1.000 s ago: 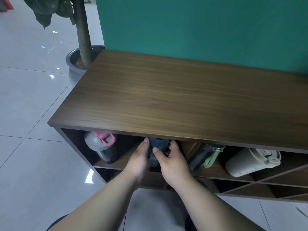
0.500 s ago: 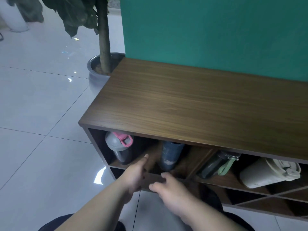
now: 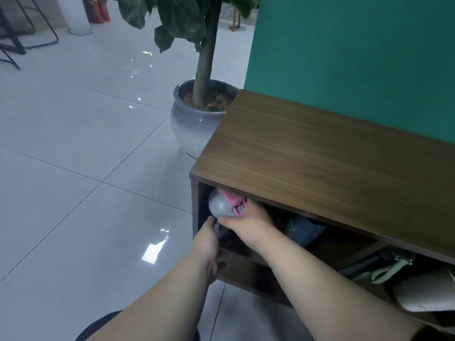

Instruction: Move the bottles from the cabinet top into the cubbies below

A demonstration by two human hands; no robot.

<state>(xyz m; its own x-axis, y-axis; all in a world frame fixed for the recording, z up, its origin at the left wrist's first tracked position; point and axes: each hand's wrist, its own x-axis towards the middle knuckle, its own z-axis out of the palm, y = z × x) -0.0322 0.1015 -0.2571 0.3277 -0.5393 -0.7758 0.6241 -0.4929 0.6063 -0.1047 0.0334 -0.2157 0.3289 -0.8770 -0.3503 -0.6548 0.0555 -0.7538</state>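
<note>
A bottle with a grey lid and pink handle (image 3: 221, 205) sits in the leftmost cubby of the wooden cabinet (image 3: 320, 163). My right hand (image 3: 248, 220) is wrapped around its neck just under the lid. My left hand (image 3: 206, 242) touches the bottle's dark lower body from the left. A dark blue bottle (image 3: 304, 230) lies in the cubby to the right. Further right are a dark bottle with a pale green strap (image 3: 384, 267) and a cream-white bottle (image 3: 426, 294). No bottles show on the visible cabinet top.
A grey ceramic pot (image 3: 194, 124) holding a tall leafy plant stands on the floor by the cabinet's left end. A teal wall (image 3: 357, 57) backs the cabinet. Glossy pale floor tiles spread to the left; black chair legs (image 3: 14, 45) show at the far upper left.
Both hands left the dark blue bottle and moved left to the grey-and-pink bottle, now gripping it. The view swung left, showing more floor and plant.
</note>
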